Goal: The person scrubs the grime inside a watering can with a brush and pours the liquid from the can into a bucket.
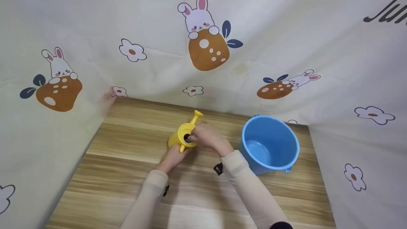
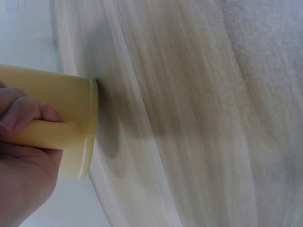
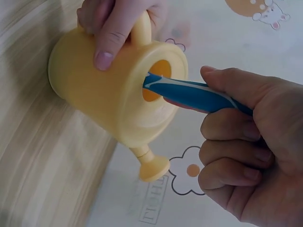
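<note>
A yellow watering can (image 1: 175,139) is held tilted over the wooden surface, its spout toward the back. My left hand (image 1: 173,157) grips its handle, fingers curled round it in the left wrist view (image 2: 28,142). My right hand (image 1: 208,137) pinches a blue and white handled tool (image 3: 189,93) between thumb and curled fingers. The tool's far end is inside the can's round top opening and is hidden there; whether it touches the inner wall I cannot tell.
A large blue bucket (image 1: 259,152) stands to the right, beside my right forearm, with nothing visible inside. Pale cloth (image 1: 152,76) printed with rabbits and flowers rises behind the wood-grain surface (image 1: 117,140) and at both sides.
</note>
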Demonstrator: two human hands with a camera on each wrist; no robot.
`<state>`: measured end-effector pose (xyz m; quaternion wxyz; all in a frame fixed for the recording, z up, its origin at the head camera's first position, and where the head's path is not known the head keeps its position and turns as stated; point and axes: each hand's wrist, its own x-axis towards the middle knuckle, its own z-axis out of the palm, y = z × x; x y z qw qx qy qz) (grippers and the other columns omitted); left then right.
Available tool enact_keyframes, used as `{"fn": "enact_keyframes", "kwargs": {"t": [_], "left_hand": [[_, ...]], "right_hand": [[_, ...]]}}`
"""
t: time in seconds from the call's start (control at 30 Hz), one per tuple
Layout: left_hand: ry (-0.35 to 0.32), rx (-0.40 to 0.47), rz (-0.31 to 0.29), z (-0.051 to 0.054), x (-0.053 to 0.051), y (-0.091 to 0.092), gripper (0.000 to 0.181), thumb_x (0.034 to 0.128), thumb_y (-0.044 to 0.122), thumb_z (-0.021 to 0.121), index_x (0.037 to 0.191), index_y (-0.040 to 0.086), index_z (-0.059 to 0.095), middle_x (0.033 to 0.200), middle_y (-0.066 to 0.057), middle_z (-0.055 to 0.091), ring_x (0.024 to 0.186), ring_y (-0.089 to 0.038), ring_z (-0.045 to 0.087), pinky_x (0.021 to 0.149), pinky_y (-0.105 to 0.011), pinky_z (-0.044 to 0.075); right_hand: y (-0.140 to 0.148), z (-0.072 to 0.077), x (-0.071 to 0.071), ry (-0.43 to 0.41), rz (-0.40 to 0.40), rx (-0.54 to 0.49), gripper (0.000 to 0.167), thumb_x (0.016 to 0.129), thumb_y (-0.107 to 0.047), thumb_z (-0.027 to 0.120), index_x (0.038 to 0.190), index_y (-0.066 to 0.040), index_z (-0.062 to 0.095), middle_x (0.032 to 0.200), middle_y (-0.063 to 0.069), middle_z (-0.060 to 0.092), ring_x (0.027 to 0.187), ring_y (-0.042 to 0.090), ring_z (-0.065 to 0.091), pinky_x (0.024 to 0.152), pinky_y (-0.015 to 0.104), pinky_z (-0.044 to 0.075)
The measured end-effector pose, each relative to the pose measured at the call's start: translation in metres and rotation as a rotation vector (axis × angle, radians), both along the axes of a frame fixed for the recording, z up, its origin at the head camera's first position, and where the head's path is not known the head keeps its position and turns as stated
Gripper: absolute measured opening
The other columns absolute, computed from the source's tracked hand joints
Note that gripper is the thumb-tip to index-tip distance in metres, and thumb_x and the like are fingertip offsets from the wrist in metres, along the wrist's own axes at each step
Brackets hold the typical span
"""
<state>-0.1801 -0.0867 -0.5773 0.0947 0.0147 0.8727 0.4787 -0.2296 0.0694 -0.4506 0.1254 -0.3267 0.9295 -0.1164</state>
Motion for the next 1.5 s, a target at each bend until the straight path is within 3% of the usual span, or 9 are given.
{"fn": "enact_keyframes", "kwargs": {"t": [0.23, 0.37, 0.43, 0.6, 0.8, 1.03, 1.3, 1.5], "left_hand": [[-0.017, 0.03, 0.001, 0.0, 0.001, 0.001, 0.035, 0.0976, 0.035, 0.062, 0.121, 0.009, 0.064, 0.096, -0.004, 0.069, 0.087, -0.015, 0.059, 0.087, -0.039, 0.05], [-0.022, 0.015, 0.001, -0.001, 0.002, 0.001, 0.034, 0.0975, 0.035, 0.062, 0.118, 0.009, 0.065, 0.085, -0.002, 0.065, 0.08, -0.014, 0.057, 0.081, -0.036, 0.05], [-0.017, 0.016, 0.001, -0.002, 0.002, 0.0, 0.032, 0.0972, 0.034, 0.063, 0.116, 0.008, 0.066, 0.079, 0.0, 0.061, 0.075, -0.013, 0.054, 0.076, -0.033, 0.048], [-0.022, 0.002, 0.01, -0.001, 0.003, -0.001, 0.031, 0.0962, 0.034, 0.064, 0.11, 0.006, 0.066, 0.073, 0.003, 0.053, 0.07, -0.013, 0.05, 0.07, -0.031, 0.044], [-0.024, -0.022, 0.008, -0.002, 0.003, -0.002, 0.031, 0.0966, 0.033, 0.063, 0.111, 0.006, 0.066, 0.075, 0.003, 0.055, 0.07, -0.012, 0.051, 0.07, -0.031, 0.046], [-0.021, -0.026, -0.002, -0.002, 0.004, -0.003, 0.023, 0.0961, 0.03, 0.064, 0.089, 0.008, 0.062, 0.065, 0.005, 0.041, 0.061, -0.012, 0.042, 0.06, -0.028, 0.038], [-0.045, 0.007, 0.008, -0.002, 0.003, -0.003, 0.028, 0.0967, 0.03, 0.063, 0.11, 0.007, 0.067, 0.075, 0.002, 0.055, 0.071, -0.013, 0.051, 0.071, -0.031, 0.045], [-0.033, 0.027, -0.003, -0.001, 0.001, -0.002, 0.033, 0.0974, 0.03, 0.063, 0.12, 0.007, 0.065, 0.093, -0.004, 0.068, 0.083, -0.015, 0.058, 0.084, -0.038, 0.051]], "right_hand": [[0.009, 0.003, -0.004, -0.143, -0.04, -0.132, 0.027, 0.097, -0.025, 0.064, 0.088, -0.002, 0.075, 0.067, -0.001, 0.058, 0.057, 0.009, 0.043, 0.057, 0.022, 0.037], [0.013, 0.001, -0.005, -0.19, -0.066, -0.175, 0.026, 0.097, -0.025, 0.064, 0.095, -0.002, 0.076, 0.076, 0.006, 0.069, 0.059, 0.009, 0.047, 0.059, 0.022, 0.041], [0.014, 0.002, -0.005, -0.185, -0.078, -0.195, 0.027, 0.098, -0.027, 0.063, 0.098, -0.004, 0.076, 0.08, 0.007, 0.071, 0.061, 0.009, 0.048, 0.06, 0.022, 0.041], [0.015, 0.01, -0.006, -0.127, -0.097, -0.218, 0.03, 0.099, -0.032, 0.061, 0.095, -0.006, 0.075, 0.071, -0.001, 0.06, 0.058, 0.009, 0.044, 0.057, 0.022, 0.038], [0.017, 0.009, -0.008, -0.121, -0.092, -0.223, 0.029, 0.1, -0.031, 0.059, 0.095, -0.007, 0.075, 0.07, -0.003, 0.059, 0.058, 0.009, 0.044, 0.057, 0.022, 0.038], [0.016, 0.003, -0.009, -0.101, -0.1, -0.214, 0.031, 0.099, -0.034, 0.06, 0.094, -0.008, 0.076, 0.067, -0.005, 0.056, 0.055, 0.008, 0.04, 0.053, 0.021, 0.032], [0.013, -0.014, -0.008, -0.112, -0.111, -0.233, 0.037, 0.099, -0.032, 0.06, 0.081, -0.002, 0.072, 0.058, -0.007, 0.041, 0.052, 0.006, 0.036, 0.049, 0.02, 0.029], [0.01, -0.026, -0.007, -0.085, -0.145, -0.187, 0.036, 0.101, -0.033, 0.056, 0.079, -0.008, 0.069, 0.06, -0.007, 0.043, 0.054, 0.007, 0.04, 0.051, 0.02, 0.032]]}}
